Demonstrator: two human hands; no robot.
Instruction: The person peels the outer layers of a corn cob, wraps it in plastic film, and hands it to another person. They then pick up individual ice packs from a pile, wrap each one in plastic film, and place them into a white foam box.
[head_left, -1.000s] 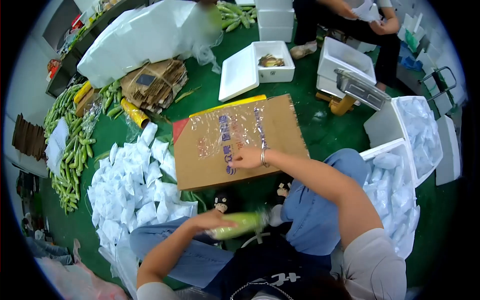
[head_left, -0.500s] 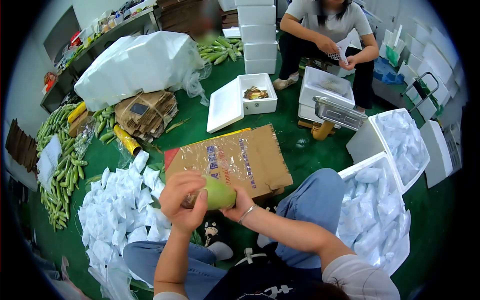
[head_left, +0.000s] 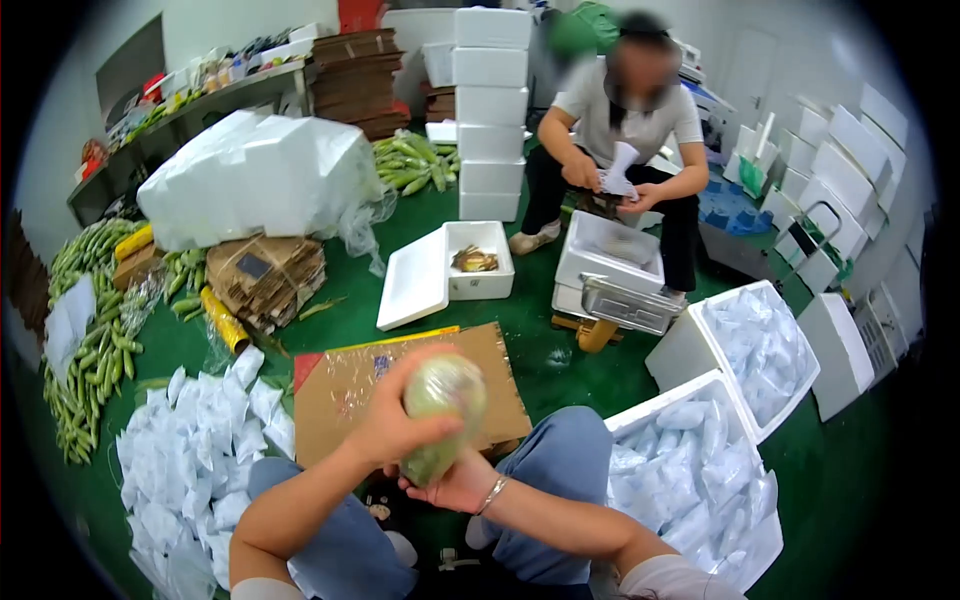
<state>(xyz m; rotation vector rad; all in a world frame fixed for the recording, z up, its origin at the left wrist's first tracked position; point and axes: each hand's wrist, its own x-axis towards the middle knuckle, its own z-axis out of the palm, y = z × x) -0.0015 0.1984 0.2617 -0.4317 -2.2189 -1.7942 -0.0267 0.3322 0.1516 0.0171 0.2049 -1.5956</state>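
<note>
Between my hands I hold a plump, pale green oblong item (head_left: 440, 410), tilted upward over the cardboard. Its upper end looks shiny, as if covered in clear film; its exact kind I cannot make out. My left hand (head_left: 395, 420) wraps its side, thumb across the front. From below, my right hand (head_left: 455, 487), with a bracelet at the wrist, supports the lower end, its fingers partly hidden. Under and behind the item lies a flat cardboard box (head_left: 490, 385) with bits of clear film on it.
White packets (head_left: 190, 460) are heaped at left; foam boxes (head_left: 645, 412) of packets stand at right. Green ears of corn (head_left: 95, 350) lie far left. An open foam box (head_left: 480, 288), a scale (head_left: 630, 303) and a seated co-worker (head_left: 630, 110) are ahead.
My hands have turned the green item from lying sideways to more upright, and my left hand now wraps its side. My view has shifted, showing more of the room's far end.
</note>
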